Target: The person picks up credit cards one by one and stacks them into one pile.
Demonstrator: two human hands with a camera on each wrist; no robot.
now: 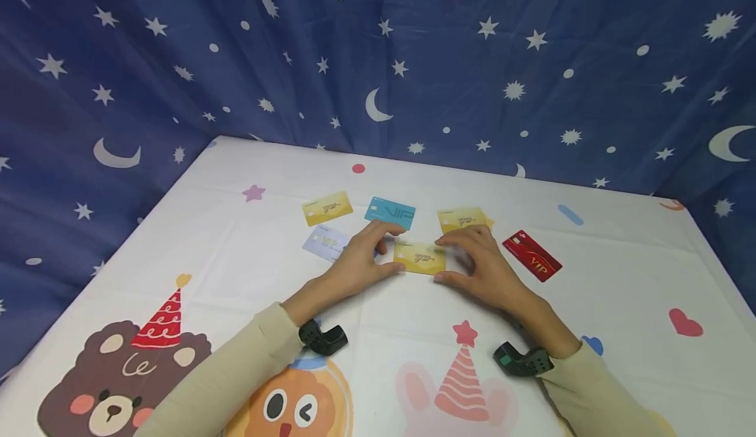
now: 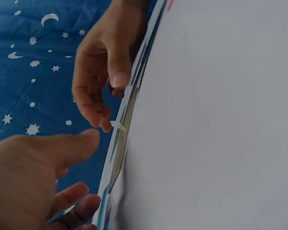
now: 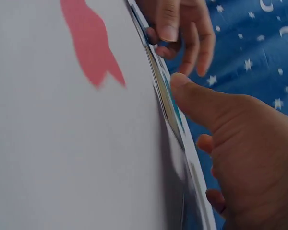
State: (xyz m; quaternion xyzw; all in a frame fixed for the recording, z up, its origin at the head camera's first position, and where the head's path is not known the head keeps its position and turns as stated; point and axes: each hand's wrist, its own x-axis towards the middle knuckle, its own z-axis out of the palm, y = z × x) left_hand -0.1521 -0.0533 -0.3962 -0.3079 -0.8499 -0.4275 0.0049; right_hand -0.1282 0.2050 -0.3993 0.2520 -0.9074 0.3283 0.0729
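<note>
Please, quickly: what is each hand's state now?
Left hand: open, beside the yellow card between both hands; contact unclear.
Right hand: open, beside the same card; contact unclear.

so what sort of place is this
Possibly a makeshift indoor recording corner: a blue star-and-moon cloth hangs behind a cartoon-print table cover, and a black device sits on each of the person's wrists.

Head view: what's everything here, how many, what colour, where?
Gold card: 3, gold, one centre, two back
Teal card: 1, teal, back centre
Pale card: 1, pale blue, left, partly covered
Red card: 1, red, right
Cloth: 1, white with prints, under cards
Curtain: 1, starry blue, behind
Wristband: 2, black, left and right
Sleeve: 2, cream, lower left and right
Left hand: 1, bare, at centre card's left
Right hand: 1, bare, at centre card's right
</note>
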